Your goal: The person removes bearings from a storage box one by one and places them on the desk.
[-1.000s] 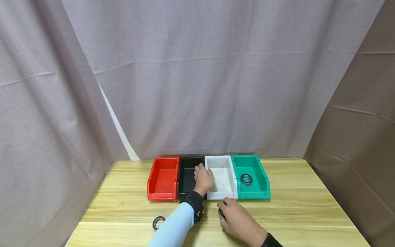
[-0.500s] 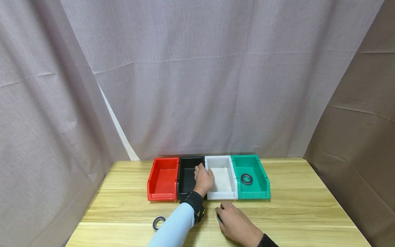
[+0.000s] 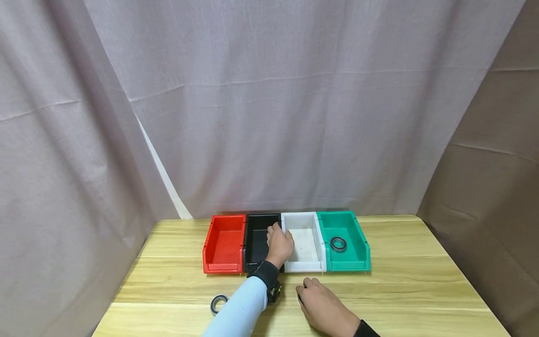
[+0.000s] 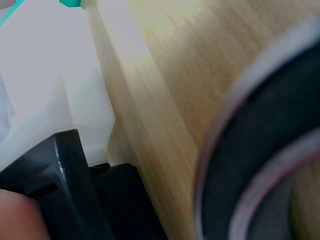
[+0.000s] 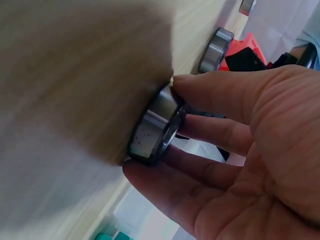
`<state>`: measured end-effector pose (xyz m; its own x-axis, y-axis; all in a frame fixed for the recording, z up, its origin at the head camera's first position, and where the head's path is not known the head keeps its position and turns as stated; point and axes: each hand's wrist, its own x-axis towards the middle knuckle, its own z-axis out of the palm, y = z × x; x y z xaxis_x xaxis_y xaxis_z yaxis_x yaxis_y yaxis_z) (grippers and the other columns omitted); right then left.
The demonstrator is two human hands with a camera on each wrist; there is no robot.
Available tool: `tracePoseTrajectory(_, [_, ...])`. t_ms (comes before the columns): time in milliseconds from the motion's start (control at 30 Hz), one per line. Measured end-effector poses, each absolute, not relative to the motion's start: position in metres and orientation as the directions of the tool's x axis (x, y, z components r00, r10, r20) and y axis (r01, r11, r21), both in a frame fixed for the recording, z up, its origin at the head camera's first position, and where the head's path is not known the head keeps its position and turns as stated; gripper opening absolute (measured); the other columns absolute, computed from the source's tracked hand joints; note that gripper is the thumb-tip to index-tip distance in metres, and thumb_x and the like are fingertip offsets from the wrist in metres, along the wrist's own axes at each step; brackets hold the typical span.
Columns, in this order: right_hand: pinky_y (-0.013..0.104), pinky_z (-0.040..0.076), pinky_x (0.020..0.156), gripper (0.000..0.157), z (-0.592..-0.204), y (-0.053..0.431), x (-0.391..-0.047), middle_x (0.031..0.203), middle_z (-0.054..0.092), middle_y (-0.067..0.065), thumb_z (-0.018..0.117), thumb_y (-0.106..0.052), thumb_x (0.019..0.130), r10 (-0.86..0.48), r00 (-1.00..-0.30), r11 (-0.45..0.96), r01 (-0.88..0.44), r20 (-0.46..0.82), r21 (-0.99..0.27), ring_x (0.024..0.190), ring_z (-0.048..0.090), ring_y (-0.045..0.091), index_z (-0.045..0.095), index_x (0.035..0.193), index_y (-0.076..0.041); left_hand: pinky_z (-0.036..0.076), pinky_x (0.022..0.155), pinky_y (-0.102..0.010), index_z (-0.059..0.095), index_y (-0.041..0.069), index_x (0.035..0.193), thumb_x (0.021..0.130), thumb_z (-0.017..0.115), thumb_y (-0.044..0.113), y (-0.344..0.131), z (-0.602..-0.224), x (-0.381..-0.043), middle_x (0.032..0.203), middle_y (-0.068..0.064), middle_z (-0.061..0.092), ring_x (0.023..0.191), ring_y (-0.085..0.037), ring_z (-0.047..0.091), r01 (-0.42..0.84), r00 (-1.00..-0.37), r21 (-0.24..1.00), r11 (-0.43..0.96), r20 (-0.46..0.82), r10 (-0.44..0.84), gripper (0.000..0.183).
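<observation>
My right hand (image 3: 324, 304) pinches a ball bearing (image 5: 152, 125) between thumb and fingertips. That bearing stands tilted on its edge, at or just over the tabletop, in the right wrist view. In the head view it is mostly hidden by the fingers. My left hand (image 3: 280, 245) lies over the wall between the black bin (image 3: 256, 241) and the white bin (image 3: 304, 267); its fingertips are hidden. Another bearing (image 4: 225, 175) looms close in the left wrist view. One bearing (image 3: 214, 306) lies beside the left forearm, and one (image 3: 332, 246) lies in the green bin (image 3: 349, 267).
The red bin (image 3: 223, 269) stands at the left end of the row. Behind the bins hangs a grey curtain (image 3: 269, 117). A further bearing (image 5: 215, 50) sits on the wooden table (image 3: 412, 290) beyond the right thumb.
My right hand has drawn back slightly from the white bin's front with its bearing, which now shows less in the head view. The left hand stays over the bin wall.
</observation>
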<state>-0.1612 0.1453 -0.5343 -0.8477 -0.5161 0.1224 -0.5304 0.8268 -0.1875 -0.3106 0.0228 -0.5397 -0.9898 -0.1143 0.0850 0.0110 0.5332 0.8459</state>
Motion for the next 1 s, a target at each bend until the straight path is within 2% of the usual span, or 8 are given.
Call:
tracePoseTrajectory(200, [0.029, 0.042, 0.063, 0.009, -0.5301, 0.1465, -0.1616, 0.081, 0.054, -0.002, 0.078, -0.01, 0.091, -0.538, -0.836, 0.814, -0.549, 0.11, -0.187, 0.073, 0.049, 0.014, 0.07, 0.087, -0.011, 0.04, 0.118, -0.06, 0.04, -0.014, 0.154, 0.109, 0.052, 0.015, 0.0231, -0.54, -0.3109, 0.144, -0.03, 0.049, 0.135, -0.044, 0.049, 0.01, -0.989, 0.846, 0.533, 0.086, -0.119, 0.054])
tracePoseTrajectory(467, [0.03, 0.044, 0.064, 0.007, -0.5267, 0.145, -0.1605, 0.082, 0.056, -0.001, 0.078, -0.009, 0.091, -0.527, -0.847, 0.826, -0.531, 0.074, -0.19, 0.074, 0.051, 0.015, 0.071, 0.089, -0.009, 0.039, 0.121, -0.058, 0.038, -0.013, 0.156, 0.111, 0.05, 0.017, 0.0232, -0.5403, -0.3087, 0.148, -0.029, 0.047, 0.138, -0.042, 0.047, -0.005, -0.992, 0.851, 0.525, 0.061, -0.109, 0.055])
tracePoseTrajectory(733, [0.03, 0.044, 0.063, 0.009, -0.5272, 0.1469, -0.1585, 0.083, 0.055, -0.001, 0.079, -0.01, 0.09, -0.518, -0.848, 0.829, -0.529, 0.109, -0.181, 0.075, 0.051, 0.015, 0.071, 0.092, -0.009, 0.044, 0.116, -0.058, 0.041, -0.013, 0.153, 0.109, 0.052, 0.016, 0.0264, -0.5409, -0.3103, 0.139, -0.029, 0.052, 0.131, -0.043, 0.052, 0.015, -0.989, 0.815, 0.579, 0.098, -0.112, 0.054])
tracePoseTrajectory(867, [0.032, 0.047, 0.066, 0.015, -0.527, 0.1483, -0.1597, 0.086, 0.058, -0.001, 0.081, -0.016, 0.09, -0.513, -0.854, 0.831, -0.52, 0.091, -0.198, 0.078, 0.053, 0.016, 0.072, 0.098, -0.008, 0.047, 0.113, -0.057, 0.044, -0.015, 0.15, 0.109, 0.053, 0.015, 0.0272, -0.5403, -0.31, 0.134, -0.029, 0.056, 0.127, -0.043, 0.055, 0.018, -0.984, 0.774, 0.633, 0.125, -0.125, 0.051])
tracePoseTrajectory(1000, [0.038, 0.055, 0.077, 0.033, -0.524, 0.152, -0.1606, 0.1, 0.067, 0.003, 0.08, -0.029, 0.093, -0.495, -0.866, 0.84, -0.497, 0.07, -0.217, 0.09, 0.063, 0.019, 0.075, 0.114, -0.005, 0.051, 0.107, -0.057, 0.049, -0.015, 0.144, 0.106, 0.056, 0.016, 0.0254, -0.5418, -0.3111, 0.127, -0.029, 0.059, 0.12, -0.044, 0.059, 0.032, -0.981, 0.768, 0.64, 0.147, -0.127, 0.049])
